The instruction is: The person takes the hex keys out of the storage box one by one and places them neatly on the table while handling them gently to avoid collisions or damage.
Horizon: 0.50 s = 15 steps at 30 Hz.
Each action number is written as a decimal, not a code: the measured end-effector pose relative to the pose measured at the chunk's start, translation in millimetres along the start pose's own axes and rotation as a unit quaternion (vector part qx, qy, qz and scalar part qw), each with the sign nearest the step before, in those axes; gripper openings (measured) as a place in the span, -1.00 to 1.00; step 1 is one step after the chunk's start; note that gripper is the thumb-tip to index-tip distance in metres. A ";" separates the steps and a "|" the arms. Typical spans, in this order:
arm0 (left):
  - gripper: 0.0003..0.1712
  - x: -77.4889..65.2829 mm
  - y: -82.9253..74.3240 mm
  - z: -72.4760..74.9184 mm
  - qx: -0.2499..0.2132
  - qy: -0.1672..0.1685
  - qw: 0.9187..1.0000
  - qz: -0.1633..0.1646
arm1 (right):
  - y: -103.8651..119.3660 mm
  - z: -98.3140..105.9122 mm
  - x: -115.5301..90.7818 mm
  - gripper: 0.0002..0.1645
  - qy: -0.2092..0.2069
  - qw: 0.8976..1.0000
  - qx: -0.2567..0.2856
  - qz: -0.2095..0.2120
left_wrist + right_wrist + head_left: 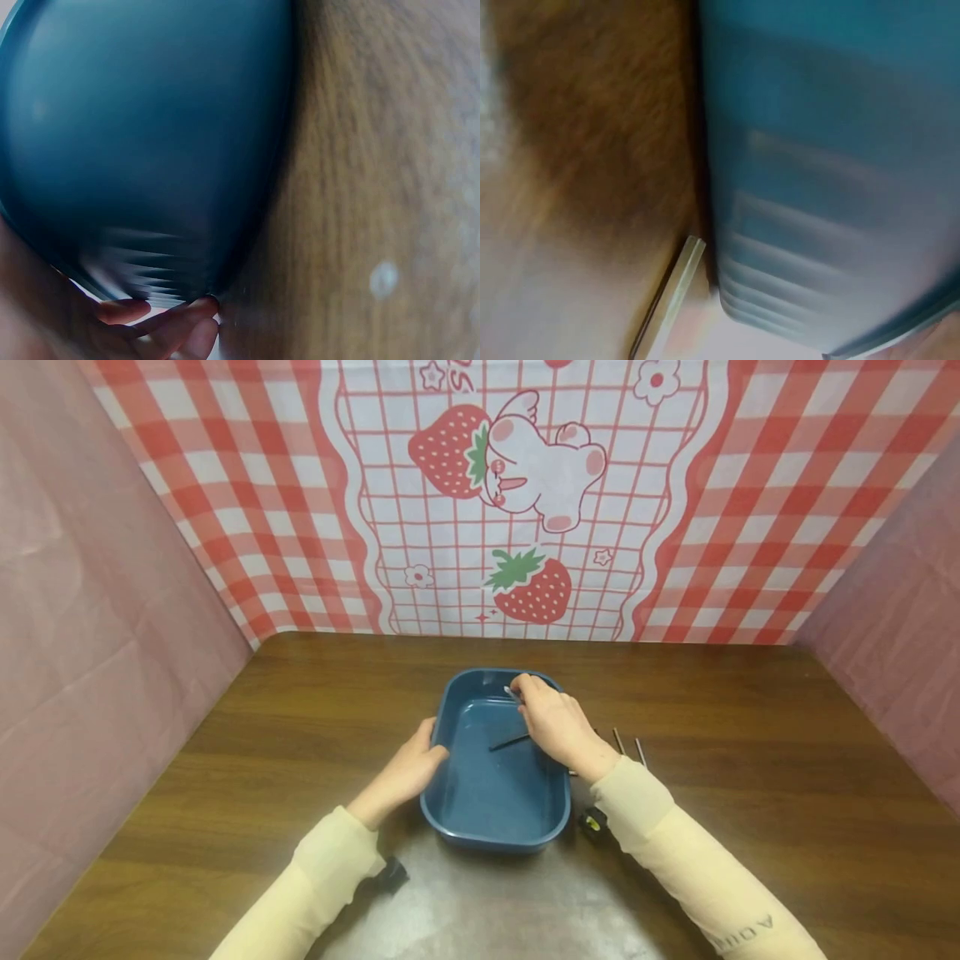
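Observation:
A deep blue rectangular basin (495, 839) with rounded corners stands on the wooden table. My left hand (405, 768) grips its left rim, the thumb over the edge and the fingers against the ribbed outer wall. Over the far right rim reaches my right hand (555, 718), its fingers bent inside the basin. A small pale piece (511, 693) shows at these fingertips, apparently pinched; its kind is unclear. Under the right palm a thin dark rod (508, 742) shows against the basin's inside, its other end hidden. The right wrist view shows a straight-edged metallic rod (669, 300) beside the basin.
Right of the basin, thin rods (641, 752) lie partly behind the right forearm. A black object with a yellow-green spot (592, 822) sits by the right sleeve, and a dark block (392, 875) by the left cuff. A checked strawberry cloth (525, 552) hangs behind the table.

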<state>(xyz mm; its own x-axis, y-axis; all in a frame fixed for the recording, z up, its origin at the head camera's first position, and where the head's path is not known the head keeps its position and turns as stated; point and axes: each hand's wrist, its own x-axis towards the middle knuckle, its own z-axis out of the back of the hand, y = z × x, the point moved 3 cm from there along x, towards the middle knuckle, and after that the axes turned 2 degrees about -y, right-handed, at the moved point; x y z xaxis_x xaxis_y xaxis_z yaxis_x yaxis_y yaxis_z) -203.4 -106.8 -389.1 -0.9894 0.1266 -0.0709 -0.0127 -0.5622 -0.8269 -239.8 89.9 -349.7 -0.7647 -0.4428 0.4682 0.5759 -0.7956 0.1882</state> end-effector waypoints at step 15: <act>-0.39 0.8 2.1 -0.3 -0.002 -0.004 1.000 -0.006 | -2.1 14.5 -11.1 -0.75 -0.040 0.998 0.039 -0.018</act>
<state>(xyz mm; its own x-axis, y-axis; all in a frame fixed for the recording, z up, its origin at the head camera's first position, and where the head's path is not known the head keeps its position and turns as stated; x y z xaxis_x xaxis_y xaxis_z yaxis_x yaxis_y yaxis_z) -204.1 -107.7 -391.1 -0.9904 0.1269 -0.0556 -0.0249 -0.5575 -0.8298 -228.4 102.5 -342.7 -0.7619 -0.3773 0.5265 0.5709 -0.7751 0.2708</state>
